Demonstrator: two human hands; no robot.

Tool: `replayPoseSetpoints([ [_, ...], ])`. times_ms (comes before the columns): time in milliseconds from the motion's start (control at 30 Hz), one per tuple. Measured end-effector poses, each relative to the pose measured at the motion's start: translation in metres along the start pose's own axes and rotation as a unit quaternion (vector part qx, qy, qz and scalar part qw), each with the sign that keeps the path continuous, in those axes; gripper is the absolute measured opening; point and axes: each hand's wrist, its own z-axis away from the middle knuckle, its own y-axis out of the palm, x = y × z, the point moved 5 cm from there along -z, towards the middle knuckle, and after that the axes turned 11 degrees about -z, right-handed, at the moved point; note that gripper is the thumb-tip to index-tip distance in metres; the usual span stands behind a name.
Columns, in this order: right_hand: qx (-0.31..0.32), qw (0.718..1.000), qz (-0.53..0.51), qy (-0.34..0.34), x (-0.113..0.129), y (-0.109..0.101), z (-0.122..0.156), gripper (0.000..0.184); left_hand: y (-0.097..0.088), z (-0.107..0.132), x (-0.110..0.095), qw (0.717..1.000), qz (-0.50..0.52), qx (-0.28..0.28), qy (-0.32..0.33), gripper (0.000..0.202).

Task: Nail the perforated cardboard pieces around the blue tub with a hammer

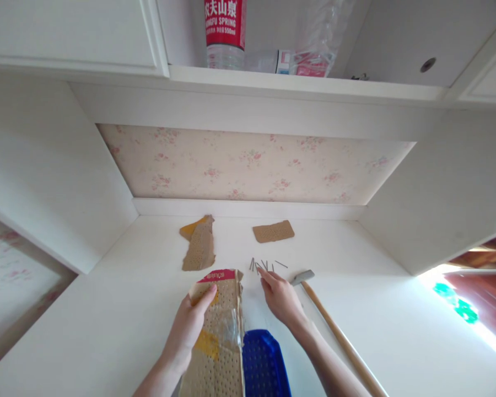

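My left hand [186, 328] grips a long piece of cardboard [221, 325] full of small holes, its thumb lying on top near the far end. The cardboard has a red printed strip, yellow patches and clear tape. My right hand [283, 295] reaches to several thin nails [265, 264] on the white tabletop. Its fingers are partly extended, and a fingertip is at the nails; no nail shows clearly held. A hammer [334, 328] with a wooden handle and grey head lies beside my right arm. Partly under the cardboard is a blue plastic tray [267, 361] with holes or dimples.
Torn cardboard [199, 245] lies at the back left, and a small cardboard rectangle [274, 231] behind the nails. White side panels and a flowered back wall [252, 165] enclose the tabletop. Overhead, a shelf [264, 80] holds a red-labelled bottle [226, 27] and clear plastic.
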Motion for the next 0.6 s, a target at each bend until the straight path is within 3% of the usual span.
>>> replayPoseSetpoints([
  [100, -0.016, 0.997, -0.071, 0.021, 0.024, -0.012, 0.031, 0.04, -0.005, -0.002, 0.0, 0.996, 0.032, -0.072, -0.03, 0.051],
  [167, -0.006, 0.994, -0.107, 0.026, 0.046, -0.015, 0.053, 0.039, 0.002, 0.004, -0.001, 0.992, 0.066, -0.096, -0.056, 0.051],
  [267, 0.043, 0.969, -0.239, 0.043, 0.072, -0.011, 0.071, 0.035, 0.027, 0.02, -0.008, 0.99, 0.112, -0.058, -0.056, 0.054],
  [333, 0.052, 0.947, -0.313, 0.048, 0.079, -0.01, 0.072, 0.034, 0.043, 0.033, -0.014, 0.995, 0.095, -0.013, -0.012, 0.055],
  [400, 0.038, 0.935, -0.348, 0.052, 0.076, -0.016, 0.067, 0.033, 0.05, 0.044, -0.017, 0.997, 0.043, 0.024, 0.058, 0.054],
  [467, 0.036, 0.931, -0.359, 0.06, 0.065, -0.028, 0.061, 0.036, 0.046, 0.054, -0.014, 0.992, -0.02, 0.033, 0.123, 0.055],
  [600, 0.065, 0.938, -0.329, 0.082, 0.034, -0.053, 0.054, 0.041, 0.014, 0.07, 0.022, 0.967, -0.174, -0.067, 0.176, 0.053],
])
